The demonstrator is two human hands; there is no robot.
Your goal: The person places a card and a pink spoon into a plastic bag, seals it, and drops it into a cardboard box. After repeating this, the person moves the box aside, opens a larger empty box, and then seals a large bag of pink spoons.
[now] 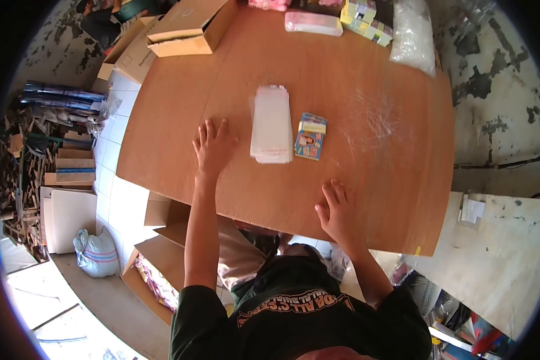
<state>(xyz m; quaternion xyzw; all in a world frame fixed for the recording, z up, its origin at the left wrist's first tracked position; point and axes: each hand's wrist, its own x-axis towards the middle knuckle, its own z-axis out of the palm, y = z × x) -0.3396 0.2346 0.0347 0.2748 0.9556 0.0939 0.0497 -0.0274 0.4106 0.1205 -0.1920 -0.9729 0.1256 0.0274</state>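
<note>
My left hand point(215, 147) lies palm down on the brown table point(240, 198), fingers spread, holding nothing. To its right, and apart from it, is a stack of clear-and-white plastic sleeves point(272, 126). Beside the stack sits a small blue printed pack point(309, 138) with a pale yellow band across it and a picture on its front. My right hand point(338, 211) rests near the table's front edge, below the pack, with its fingers a little apart and nothing in them.
Thin clear plastic scraps point(381, 120) lie on the right of the table. At the far edge are a cardboard box point(192, 30), a pink-edged packet point(313, 24), yellow-green stacked packs point(366, 23) and a bulging clear plastic bag point(413, 39). An open carton point(156, 270) stands on the floor at left.
</note>
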